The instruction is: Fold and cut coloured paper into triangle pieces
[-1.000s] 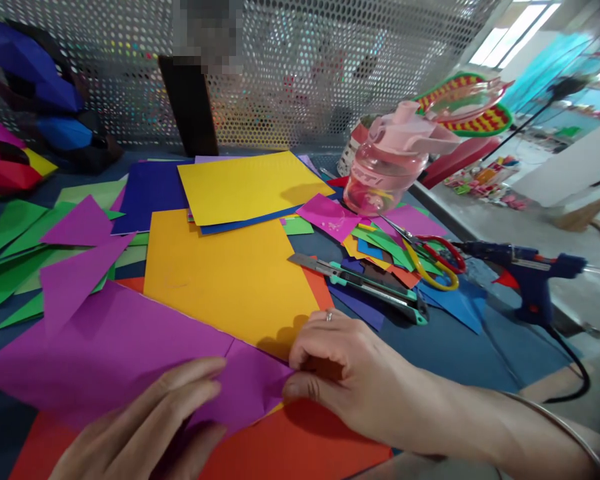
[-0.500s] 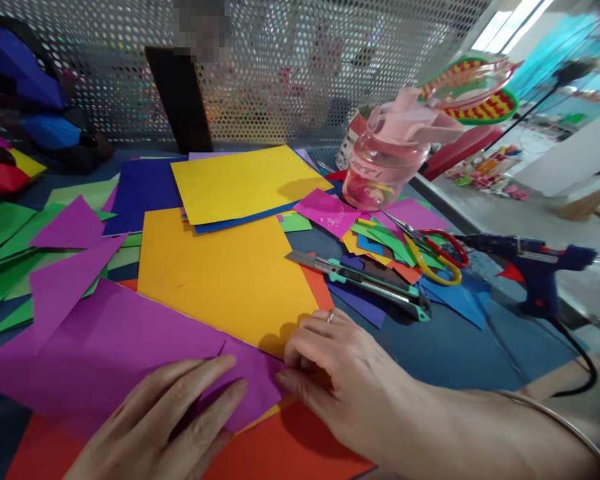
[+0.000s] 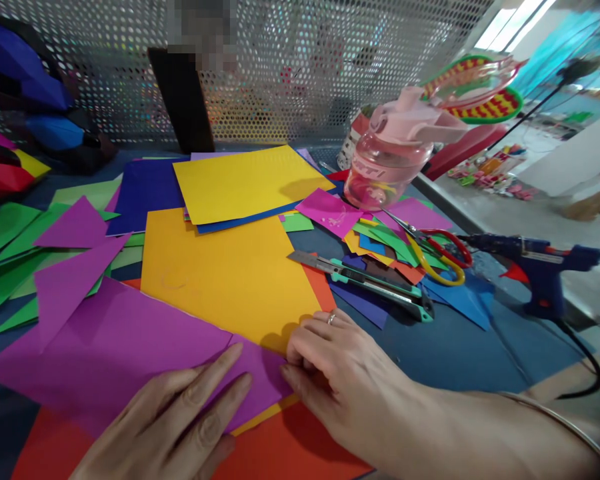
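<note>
A large purple paper sheet [image 3: 145, 337] lies across the front, over orange-yellow and red-orange sheets. My left hand [image 3: 180, 413] rests on it with fingers stretched out, the fingertips beside a crease line near its right end. My right hand [image 3: 335, 373], wearing a ring, has its fingers curled and its thumb pressed at the sheet's right corner, which it pinches. Part of that corner is hidden by the thumb and fingers. Beneath, the orange-yellow sheet [image 3: 220, 273] spreads away from me, and the red-orange sheet [image 3: 285, 447] shows at the front edge.
Right of the sheets lie a utility knife [image 3: 375, 283] with its blade out, scissors [image 3: 437, 257] and a glue gun [image 3: 535, 263] with a cord. A pink bottle [image 3: 390, 157] stands behind paper scraps. Green pieces [image 3: 10, 247] lie left; a perforated metal panel [image 3: 280, 80] stands behind.
My left fingertips have slid slightly up toward the purple sheet's crease. My right hand stays at the corner. The whole view has shifted a little.
</note>
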A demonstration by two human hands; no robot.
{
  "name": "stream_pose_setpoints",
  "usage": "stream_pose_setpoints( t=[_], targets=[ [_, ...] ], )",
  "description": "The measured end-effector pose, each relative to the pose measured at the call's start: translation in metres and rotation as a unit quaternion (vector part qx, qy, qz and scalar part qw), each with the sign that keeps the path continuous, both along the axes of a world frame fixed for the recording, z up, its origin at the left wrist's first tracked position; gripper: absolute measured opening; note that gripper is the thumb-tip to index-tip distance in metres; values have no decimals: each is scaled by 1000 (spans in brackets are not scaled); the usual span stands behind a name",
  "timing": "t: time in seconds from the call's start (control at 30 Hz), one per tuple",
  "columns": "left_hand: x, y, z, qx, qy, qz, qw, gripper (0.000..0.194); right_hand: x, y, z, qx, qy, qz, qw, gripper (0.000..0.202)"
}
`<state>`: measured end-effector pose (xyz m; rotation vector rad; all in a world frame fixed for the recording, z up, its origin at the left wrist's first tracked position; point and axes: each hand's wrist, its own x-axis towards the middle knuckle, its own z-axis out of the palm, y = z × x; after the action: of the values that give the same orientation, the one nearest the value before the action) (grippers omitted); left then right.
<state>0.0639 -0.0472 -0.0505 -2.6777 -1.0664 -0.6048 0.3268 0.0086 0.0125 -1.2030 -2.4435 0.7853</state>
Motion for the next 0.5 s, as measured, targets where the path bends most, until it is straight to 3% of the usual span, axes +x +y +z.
stream_pose_setpoints(
  t=[0.3, 0.37, 0.47, 0.5],
  targets=[
    [4, -1, -3, 17, -39, 3, 999, 45, -2, -1, -3, 7, -18, -2, 1000, 16],
    [4, 0, -1, 23, -18, -31, 999, 42, -2, -1, -3, 9, -19, -4, 1000, 16],
    [5, 2, 6, 34, -48, 6, 998, 40, -2, 0, -2, 10, -22, -7, 1000, 16],
    [5, 2, 8, 37, -33, -9, 999, 40, -2, 0, -1, 11, -26, -7, 1000, 16]
  ],
)
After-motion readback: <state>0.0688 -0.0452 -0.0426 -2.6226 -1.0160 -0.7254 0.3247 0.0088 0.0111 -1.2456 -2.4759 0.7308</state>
